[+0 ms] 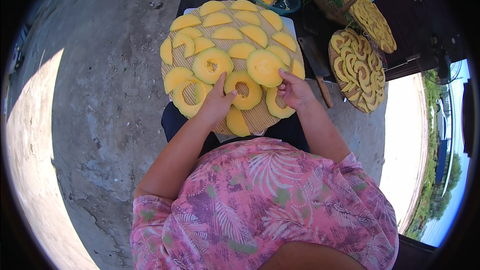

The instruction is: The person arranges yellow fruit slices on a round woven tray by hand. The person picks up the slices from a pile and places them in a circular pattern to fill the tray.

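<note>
A round woven tray (200, 56) in front of me carries yellow pumpkin slices with thin green rinds. My right hand (294, 90) pinches the lower right edge of a full round pumpkin slice (264, 67), which overlaps others. My left hand (217, 102) has its thumb and fingers apart. Its fingertips meet the lower edge of another round slice (213, 65) with a small ragged centre, while the thumb touches a pumpkin ring (243, 90) with a hole. More rings and a half slice (237, 122) lie along the near side; half-moon slices cover the far side.
Right of the tray lies a cleaver (316, 62) with a wooden handle. Two more trays of slices, one flat (357, 70) and one tilted (370, 17), stand farther right. A dark green basin (295, 5) with yellow scraps and a basket of greens (330, 5) sit behind.
</note>
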